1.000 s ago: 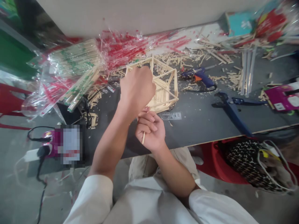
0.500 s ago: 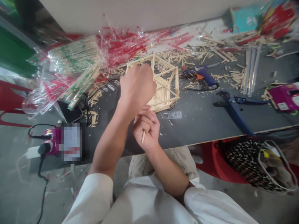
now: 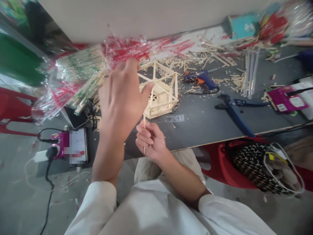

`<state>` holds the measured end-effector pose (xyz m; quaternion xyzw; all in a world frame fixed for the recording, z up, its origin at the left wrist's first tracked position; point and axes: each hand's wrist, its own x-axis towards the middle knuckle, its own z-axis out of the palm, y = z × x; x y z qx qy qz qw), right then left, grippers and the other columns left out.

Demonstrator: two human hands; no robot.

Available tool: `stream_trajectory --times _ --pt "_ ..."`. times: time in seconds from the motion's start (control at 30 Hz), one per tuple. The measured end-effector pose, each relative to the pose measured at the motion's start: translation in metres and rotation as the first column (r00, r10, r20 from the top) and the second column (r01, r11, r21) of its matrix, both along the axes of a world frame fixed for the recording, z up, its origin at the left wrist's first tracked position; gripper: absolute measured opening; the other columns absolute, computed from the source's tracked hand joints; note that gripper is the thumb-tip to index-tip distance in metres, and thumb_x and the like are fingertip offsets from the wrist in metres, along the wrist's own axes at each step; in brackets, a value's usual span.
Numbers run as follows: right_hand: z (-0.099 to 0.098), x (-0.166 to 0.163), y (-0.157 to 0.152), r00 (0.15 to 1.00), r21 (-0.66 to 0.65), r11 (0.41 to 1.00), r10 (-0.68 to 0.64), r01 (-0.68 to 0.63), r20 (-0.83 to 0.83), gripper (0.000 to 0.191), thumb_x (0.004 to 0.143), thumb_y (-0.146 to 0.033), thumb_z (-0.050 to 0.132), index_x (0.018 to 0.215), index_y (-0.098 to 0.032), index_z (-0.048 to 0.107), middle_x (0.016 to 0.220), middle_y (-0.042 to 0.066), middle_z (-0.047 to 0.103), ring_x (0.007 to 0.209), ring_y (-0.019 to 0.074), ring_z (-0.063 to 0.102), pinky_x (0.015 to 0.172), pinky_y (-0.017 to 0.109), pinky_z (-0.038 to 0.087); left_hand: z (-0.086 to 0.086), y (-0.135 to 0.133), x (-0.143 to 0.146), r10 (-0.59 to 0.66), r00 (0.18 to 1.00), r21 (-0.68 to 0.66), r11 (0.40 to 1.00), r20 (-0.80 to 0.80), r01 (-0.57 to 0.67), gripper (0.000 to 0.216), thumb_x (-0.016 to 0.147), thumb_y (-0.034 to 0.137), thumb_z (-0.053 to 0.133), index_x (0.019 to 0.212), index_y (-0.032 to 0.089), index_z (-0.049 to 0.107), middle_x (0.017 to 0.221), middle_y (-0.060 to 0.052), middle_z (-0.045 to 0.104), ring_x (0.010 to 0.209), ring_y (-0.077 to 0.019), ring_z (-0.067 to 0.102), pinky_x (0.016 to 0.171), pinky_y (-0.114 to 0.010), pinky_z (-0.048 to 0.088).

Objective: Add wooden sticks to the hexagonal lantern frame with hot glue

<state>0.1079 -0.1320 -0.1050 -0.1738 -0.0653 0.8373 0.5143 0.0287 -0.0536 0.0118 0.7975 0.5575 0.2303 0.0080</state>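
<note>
My left hand (image 3: 121,98) is raised over the table, thumb spread from the fingers; some fingertips are hidden behind the hand. It covers the left side of a many-sided frame of pale wooden sticks (image 3: 174,86), which has a floor of sticks laid side by side. I cannot tell whether the thumb touches the frame. Nearer my body, my right hand (image 3: 153,140) is closed round a thin wooden stick (image 3: 144,120), held upright with its ends showing above and below the fingers. A clear ruler (image 3: 179,117) lies flat just in front of the frame.
A blue glue gun (image 3: 205,80) lies right of the frame, then glue sticks (image 3: 251,73) and a blue-handled cutter (image 3: 234,111). Wrapped chopsticks (image 3: 80,62) and red-and-clear wrappers are heaped at the left back. A phone (image 3: 81,143) and purple power strip (image 3: 62,145) sit left.
My left hand has moved left and opened, uncovering more of the frame. The right hand has turned and dropped slightly, with the stick now upright. The view has shifted a little right.
</note>
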Motion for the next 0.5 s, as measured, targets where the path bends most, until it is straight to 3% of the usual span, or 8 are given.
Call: stream_trajectory --times 0.1,0.2,0.3,0.4,0.5 --pt "-0.005 0.034 -0.003 0.961 0.246 0.968 -0.028 -0.043 0.275 0.025 0.084 -0.041 0.076 0.080 -0.021 0.063 0.053 -0.011 0.039 0.041 0.0037 0.019 0.043 0.019 0.022 0.011 -0.034 -0.009 -0.031 0.989 0.214 0.975 -0.142 0.061 0.024 0.098 0.031 0.070 0.121 0.026 0.074 0.139 -0.012 0.068 0.132 -0.0383 0.058 0.114 -0.058 0.041" --pt "-0.013 0.079 0.005 0.795 0.377 0.919 -0.142 -0.116 0.590 0.033 0.083 -0.050 0.078 0.081 -0.020 0.065 0.056 -0.009 0.048 0.046 0.0055 0.033 0.048 0.020 0.027 -0.003 -0.058 -0.014 -0.268 0.925 0.163 0.934 -0.269 0.318 0.016 0.098 0.020 0.066 0.105 0.029 0.078 0.131 -0.007 0.073 0.133 -0.0352 0.059 0.124 -0.063 0.030" --pt "-0.019 0.114 0.018 0.477 0.468 0.813 -0.277 -0.347 0.834 0.024 0.084 -0.041 0.072 0.077 -0.019 0.064 0.059 -0.006 0.055 0.053 0.0079 0.042 0.054 0.023 0.034 -0.040 -0.062 -0.012 -0.501 0.793 -0.055 0.855 -0.346 0.516 0.024 0.103 0.014 0.055 0.110 0.024 0.077 0.114 -0.010 0.077 0.114 -0.0279 0.068 0.114 -0.050 0.044" --pt "-0.025 0.128 0.027 0.181 0.443 0.680 -0.423 -0.584 0.888 0.015 0.081 -0.032 0.064 0.072 -0.019 0.061 0.063 -0.004 0.056 0.061 0.0100 0.044 0.061 0.024 0.035 -0.078 -0.054 -0.005 -0.526 0.757 -0.213 0.850 -0.387 0.481 0.027 0.108 0.017 0.046 0.110 0.014 0.073 0.101 -0.013 0.076 0.103 -0.0273 0.072 0.095 -0.039 0.051" --pt "-0.031 0.127 0.031 0.047 0.410 0.636 -0.507 -0.654 0.861 0.018 0.080 -0.033 0.059 0.067 -0.021 0.052 0.061 -0.004 0.053 0.062 0.0114 0.043 0.064 0.026 0.035 -0.104 -0.045 -0.001 -0.497 0.807 -0.363 0.850 -0.319 0.380 0.024 0.109 0.020 0.047 0.107 0.015 0.071 0.104 -0.013 0.076 0.093 -0.0257 0.073 0.073 -0.032 0.046"
